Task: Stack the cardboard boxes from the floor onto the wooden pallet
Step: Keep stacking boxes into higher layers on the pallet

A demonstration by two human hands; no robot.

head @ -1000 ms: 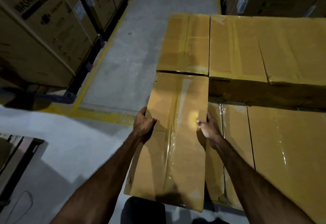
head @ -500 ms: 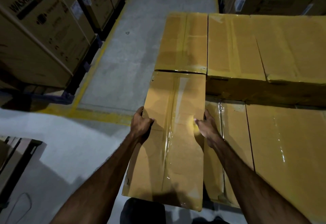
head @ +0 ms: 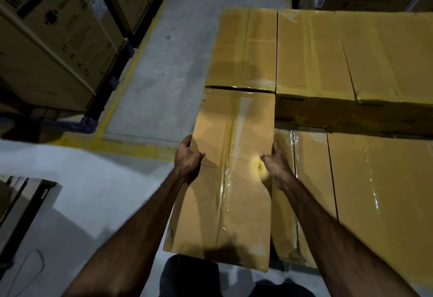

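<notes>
Here, in the head view, both hands hold a long, narrow cardboard box (head: 232,179) sealed down its middle with clear tape. The left hand (head: 187,158) grips the box's left long edge, thumb lying on the top face and fingers curled over the side. The right hand (head: 276,163) grips the right long edge the same way, thumb on top, fingers wrapped down out of sight between this box and its neighbour.

The held box lies lengthwise away from the person. Its far end meets a second narrow box (head: 243,48) that continues the same line, with a thin dark gap showing between the two. Just right of the held box sit lower boxes (head: 365,191), their tops below its top face. Beyond those, to the held box's far right, a raised row of boxes (head: 351,55) stands level with the second narrow box. Whether a pallet lies beneath the stack cannot be told; the boxes hide it.

Left of the held box runs grey concrete floor (head: 154,90) marked by a yellow line (head: 131,147). Further left stand large cartons (head: 51,39) printed "WASHING MACHINE". At the near left of the held box, a wooden pallet edge (head: 21,203) shows.
</notes>
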